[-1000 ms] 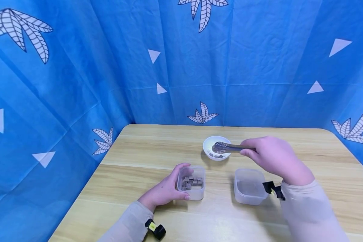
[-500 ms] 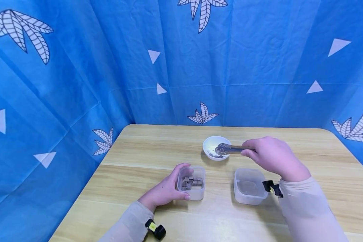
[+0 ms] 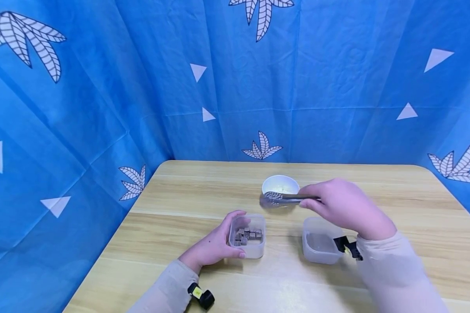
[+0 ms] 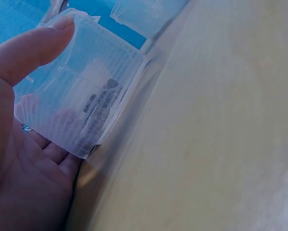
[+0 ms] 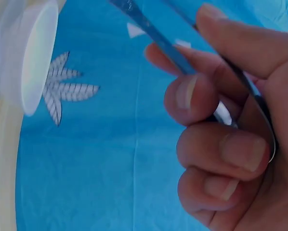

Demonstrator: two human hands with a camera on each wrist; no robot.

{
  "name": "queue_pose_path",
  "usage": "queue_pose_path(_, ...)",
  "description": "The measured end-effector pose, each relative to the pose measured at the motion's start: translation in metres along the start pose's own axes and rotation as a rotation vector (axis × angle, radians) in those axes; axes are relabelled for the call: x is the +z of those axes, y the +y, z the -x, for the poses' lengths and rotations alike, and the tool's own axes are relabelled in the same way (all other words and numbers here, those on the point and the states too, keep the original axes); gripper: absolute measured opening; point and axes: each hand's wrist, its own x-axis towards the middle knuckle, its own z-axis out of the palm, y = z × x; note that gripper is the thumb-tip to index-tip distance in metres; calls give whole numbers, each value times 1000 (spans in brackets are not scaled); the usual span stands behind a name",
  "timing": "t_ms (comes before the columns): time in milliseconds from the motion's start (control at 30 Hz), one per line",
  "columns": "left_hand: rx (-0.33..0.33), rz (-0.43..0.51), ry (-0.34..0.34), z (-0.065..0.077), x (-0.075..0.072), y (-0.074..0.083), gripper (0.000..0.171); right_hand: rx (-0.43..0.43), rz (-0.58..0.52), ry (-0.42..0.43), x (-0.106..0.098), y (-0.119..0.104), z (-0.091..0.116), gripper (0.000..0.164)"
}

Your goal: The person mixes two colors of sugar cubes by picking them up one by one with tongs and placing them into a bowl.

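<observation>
My left hand (image 3: 217, 243) grips a clear plastic container (image 3: 254, 251) from its left side, thumb on the near wall. Several small grey-brown cubes (image 3: 246, 236) lie on its floor; through the wall they show as a dark patch (image 4: 103, 101) in the left wrist view. My right hand (image 3: 344, 206) holds metal tongs (image 3: 293, 197), fingers curled round the two arms, as the right wrist view shows. The perforated tong heads hover over the near left rim of a white bowl (image 3: 280, 182), hiding part of it. Whether a cube sits between them cannot be told.
A second clear container (image 3: 319, 254) stands on the wooden table (image 3: 188, 187) below my right wrist. Blue cloth (image 3: 250, 78) with leaf and triangle prints hangs behind and to the left. Black wrist devices (image 3: 201, 297) sit on both sleeves.
My right hand has moved slightly left and toward me, carrying the tongs from inside the bowl to its near left rim. My left hand and the container stay put.
</observation>
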Motion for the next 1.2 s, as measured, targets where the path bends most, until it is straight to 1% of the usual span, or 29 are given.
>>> queue_pose_path(100, -4, -4, 4, 0, 0, 0, 105, -82, -5, -7, 7, -11, -4, 14)
queue_pose_path(200, -24, -10, 16, 1, 0, -1, 105, -139, -7, -21, 15, -24, -8, 13)
queue_pose_path(300, -40, -8, 20, 1, -1, -1, 106, -171, -1, -43, 26, -35, -11, 11)
queue_pose_path(367, -34, -9, 18, 1, 0, -1, 106, -185, 3, -53, 34, -42, -12, 9)
queue_pose_path(467, -21, -17, 9, 2, 0, -1, 106, -205, 30, -74, 43, -52, -14, 11)
queue_pose_path(567, -15, -32, 6, 1, 0, -2, 105, -213, 52, -104, 48, -59, -16, 16)
queue_pose_path(700, -13, -30, 6, 1, 0, -2, 105, -192, 97, -126, 51, -70, -16, 20)
queue_pose_path(833, -20, -29, 10, 3, -1, -1, 106, -167, 155, -105, 54, -80, -16, 20)
queue_pose_path(967, -21, -25, 14, 3, -2, -3, 105, -136, 192, -66, 58, -85, -17, 18)
queue_pose_path(1067, -20, -23, 12, 3, -1, -4, 104, -127, 190, -41, 60, -84, -16, 17)
queue_pose_path(1200, -15, -21, 5, 2, -1, -3, 105, -141, 166, -21, 60, -81, -15, 16)
